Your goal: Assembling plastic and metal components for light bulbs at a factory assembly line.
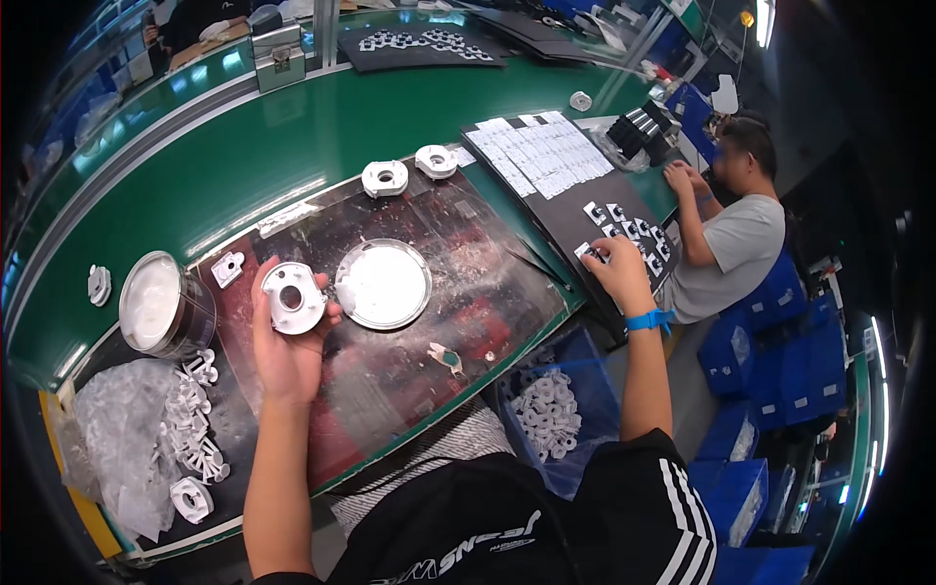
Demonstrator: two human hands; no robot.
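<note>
White housing [309, 305] | over the surface [478, 322], inside its near edge | our left hand [285, 359] cradles it; our right hand [622, 273] pinches a small part [589, 252] at the black board [561, 212] | we'd best grip lightly, housing level

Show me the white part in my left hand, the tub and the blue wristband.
White part [311, 306], head view: front face.
Tub [197, 316], head view: outer wall.
Blue wristband [646, 320], head view: its strap.
</note>
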